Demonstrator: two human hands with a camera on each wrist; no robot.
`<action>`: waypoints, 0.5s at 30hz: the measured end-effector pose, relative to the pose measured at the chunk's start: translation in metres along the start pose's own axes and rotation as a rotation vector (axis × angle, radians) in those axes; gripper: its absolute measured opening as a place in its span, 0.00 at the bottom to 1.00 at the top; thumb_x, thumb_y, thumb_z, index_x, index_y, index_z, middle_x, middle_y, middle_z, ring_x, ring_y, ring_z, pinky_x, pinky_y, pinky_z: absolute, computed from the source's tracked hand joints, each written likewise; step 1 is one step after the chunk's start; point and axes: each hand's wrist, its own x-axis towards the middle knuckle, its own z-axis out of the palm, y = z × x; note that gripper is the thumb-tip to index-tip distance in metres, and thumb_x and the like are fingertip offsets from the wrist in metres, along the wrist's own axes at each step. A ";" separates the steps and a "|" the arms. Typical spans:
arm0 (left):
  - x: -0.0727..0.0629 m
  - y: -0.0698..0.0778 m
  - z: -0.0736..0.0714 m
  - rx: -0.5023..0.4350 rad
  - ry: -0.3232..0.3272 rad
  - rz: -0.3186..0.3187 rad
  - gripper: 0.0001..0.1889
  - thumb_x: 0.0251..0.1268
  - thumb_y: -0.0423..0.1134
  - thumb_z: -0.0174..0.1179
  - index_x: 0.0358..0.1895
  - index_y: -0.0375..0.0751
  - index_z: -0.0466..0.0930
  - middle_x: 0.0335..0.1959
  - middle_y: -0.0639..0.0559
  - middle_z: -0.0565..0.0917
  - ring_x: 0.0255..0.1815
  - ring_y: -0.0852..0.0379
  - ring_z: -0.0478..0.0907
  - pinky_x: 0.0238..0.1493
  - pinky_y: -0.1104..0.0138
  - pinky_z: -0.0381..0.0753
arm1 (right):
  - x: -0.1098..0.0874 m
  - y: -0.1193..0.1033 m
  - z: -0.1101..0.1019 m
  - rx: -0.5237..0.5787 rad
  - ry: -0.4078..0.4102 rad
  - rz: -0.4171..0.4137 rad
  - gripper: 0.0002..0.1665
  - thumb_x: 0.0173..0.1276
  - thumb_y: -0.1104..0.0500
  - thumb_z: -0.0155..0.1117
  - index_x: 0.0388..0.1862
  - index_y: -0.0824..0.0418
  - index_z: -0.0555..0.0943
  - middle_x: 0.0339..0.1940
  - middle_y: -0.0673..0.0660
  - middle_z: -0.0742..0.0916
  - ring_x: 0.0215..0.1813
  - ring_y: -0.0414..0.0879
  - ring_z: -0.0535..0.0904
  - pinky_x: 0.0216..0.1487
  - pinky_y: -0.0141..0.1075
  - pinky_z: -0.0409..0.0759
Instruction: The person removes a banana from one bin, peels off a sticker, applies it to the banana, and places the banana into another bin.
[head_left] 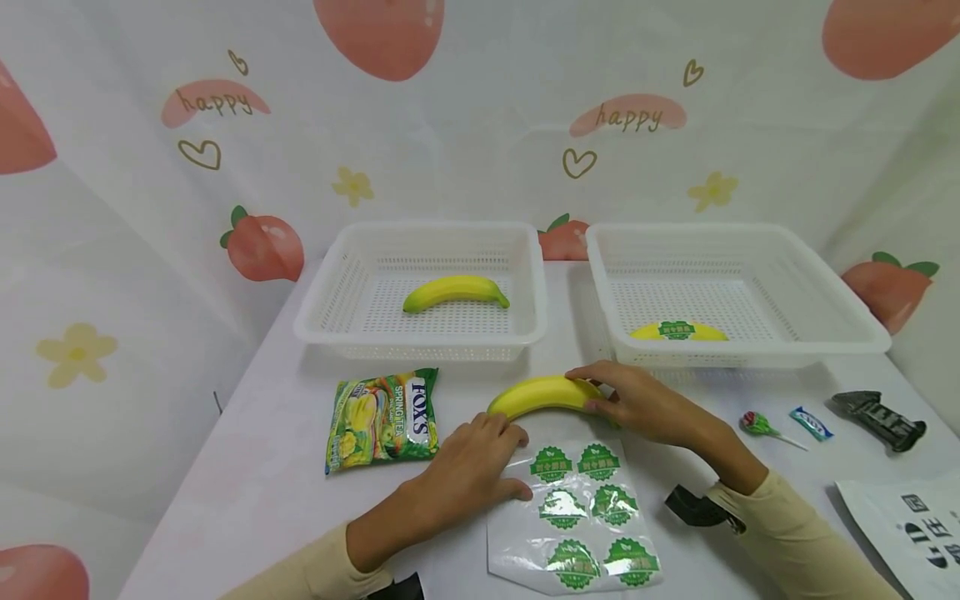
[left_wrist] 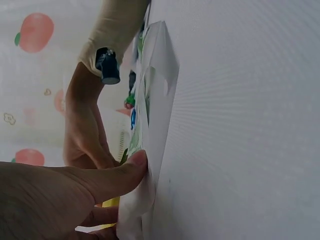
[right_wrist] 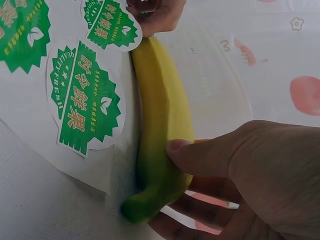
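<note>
A yellow banana (head_left: 542,395) lies across the table just above a sheet of green-and-white stickers (head_left: 558,575). My right hand (head_left: 637,400) pinches its green stem end, the thumb on the near side in the right wrist view, where the banana (right_wrist: 162,105) shows large. By the other end is my left hand (head_left: 472,458), its fingertips at the banana's tip and its thumb over the sheet's left edge. Seen from the left wrist, the thumb of the left hand (left_wrist: 95,187) reaches along the sheet (left_wrist: 160,100), which partly hides the fingers.
Behind stand two white baskets; the left basket (head_left: 420,346) holds a banana (head_left: 456,292), the right basket (head_left: 750,354) a stickered banana (head_left: 678,331). A FOX'S candy bag (head_left: 384,421) lies left. To the right are a lollipop (head_left: 757,423), a small blue-wrapped sweet (head_left: 811,423), a black packet (head_left: 879,419) and a white packet (head_left: 907,525).
</note>
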 end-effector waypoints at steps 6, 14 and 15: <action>0.001 0.001 -0.001 -0.076 -0.014 -0.012 0.21 0.62 0.54 0.77 0.53 0.50 0.86 0.46 0.58 0.78 0.49 0.61 0.75 0.47 0.68 0.76 | 0.000 -0.002 -0.002 -0.039 0.019 -0.024 0.27 0.74 0.61 0.71 0.71 0.59 0.80 0.66 0.56 0.85 0.65 0.55 0.81 0.64 0.57 0.81; 0.005 -0.002 -0.003 -0.388 -0.108 -0.089 0.25 0.64 0.41 0.77 0.62 0.51 0.78 0.55 0.57 0.83 0.54 0.64 0.79 0.56 0.66 0.81 | -0.005 -0.023 0.000 0.005 0.037 -0.164 0.22 0.67 0.63 0.78 0.59 0.49 0.87 0.58 0.43 0.87 0.61 0.43 0.80 0.64 0.46 0.81; 0.006 -0.004 -0.003 -0.449 -0.128 -0.100 0.28 0.64 0.40 0.77 0.65 0.52 0.76 0.57 0.56 0.84 0.57 0.64 0.80 0.58 0.66 0.81 | -0.006 -0.025 0.000 0.018 0.022 -0.188 0.21 0.67 0.63 0.78 0.57 0.49 0.88 0.56 0.41 0.87 0.59 0.41 0.80 0.63 0.44 0.81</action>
